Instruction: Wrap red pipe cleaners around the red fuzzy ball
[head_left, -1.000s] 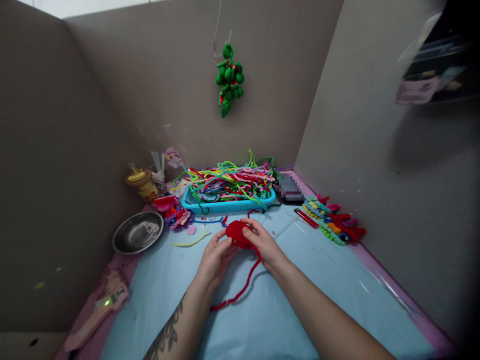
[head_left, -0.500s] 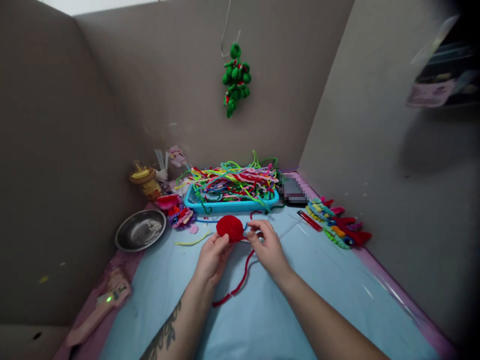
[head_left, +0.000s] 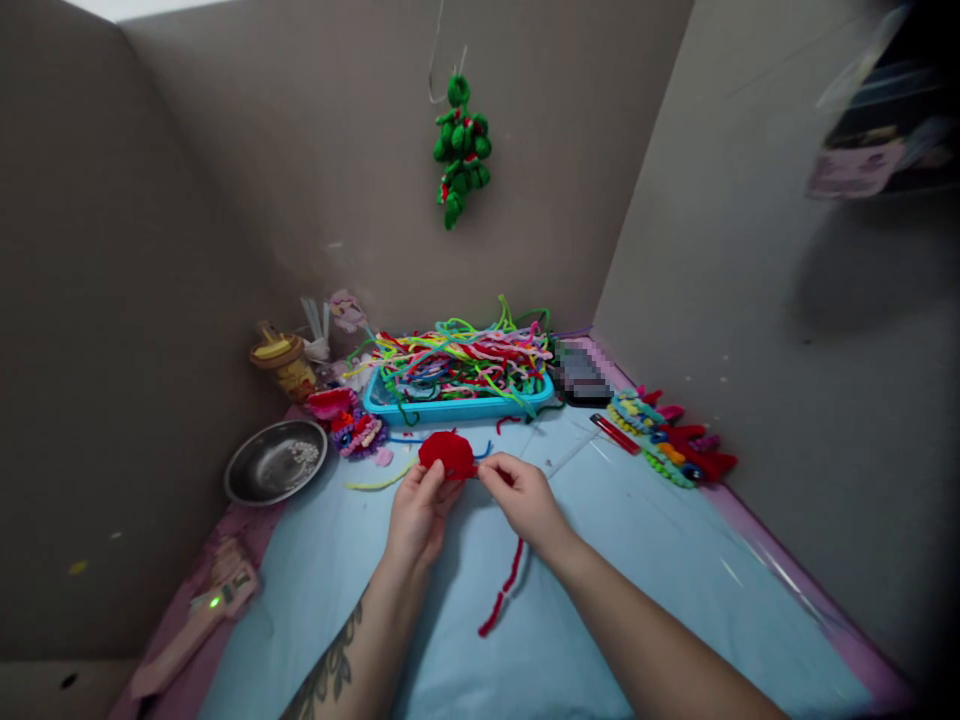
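Observation:
A round red fuzzy piece point(head_left: 448, 452), apparently coiled from chenille stem, is pinched at its lower edge between the thumb and fingers of my left hand point(head_left: 415, 515). To its right, my right hand point(head_left: 527, 500) is closed on a red chenille stem that runs from the piece's right edge. The loose red tail point(head_left: 511, 580) of the stem hangs below my right hand over the blue table covering. Behind the hands lie a short blue stem point(head_left: 484, 451) and, to the left, a pale yellow stem point(head_left: 375, 486).
A blue tray point(head_left: 457, 411) heaped with colourful stems stands at the back. Left are a metal bowl point(head_left: 274, 464), a pink glue gun point(head_left: 196, 622) and a cup point(head_left: 283, 362). Right are a red cutter point(head_left: 618, 434) and colourful fuzzy pieces point(head_left: 671, 445). A green ornament point(head_left: 461, 150) hangs above.
My right hand has closed on the stem close to the red piece. The loose tail has swung right. The whole view has shifted slightly.

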